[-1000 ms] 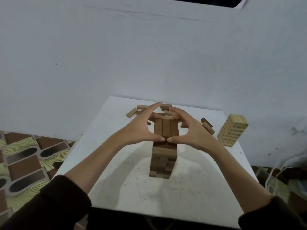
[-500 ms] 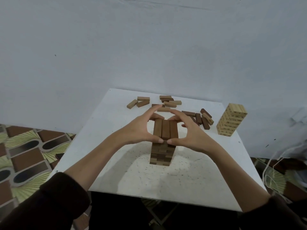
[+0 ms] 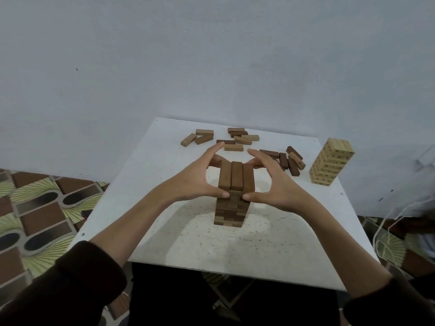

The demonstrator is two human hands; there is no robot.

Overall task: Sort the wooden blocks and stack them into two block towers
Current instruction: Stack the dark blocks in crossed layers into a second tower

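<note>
Three top blocks [image 3: 236, 176] run lengthwise away from the person; left hand [image 3: 196, 178] and right hand [image 3: 274, 182] pinch their ends, flanking equally.

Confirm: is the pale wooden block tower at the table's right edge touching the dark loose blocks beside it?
Apart. The head view shows bare white table between the pale wooden block tower and the nearest dark loose blocks.

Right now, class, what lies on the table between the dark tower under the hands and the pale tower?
In the head view, a loose cluster of dark blocks lies between the dark tower and the pale tower.
</note>
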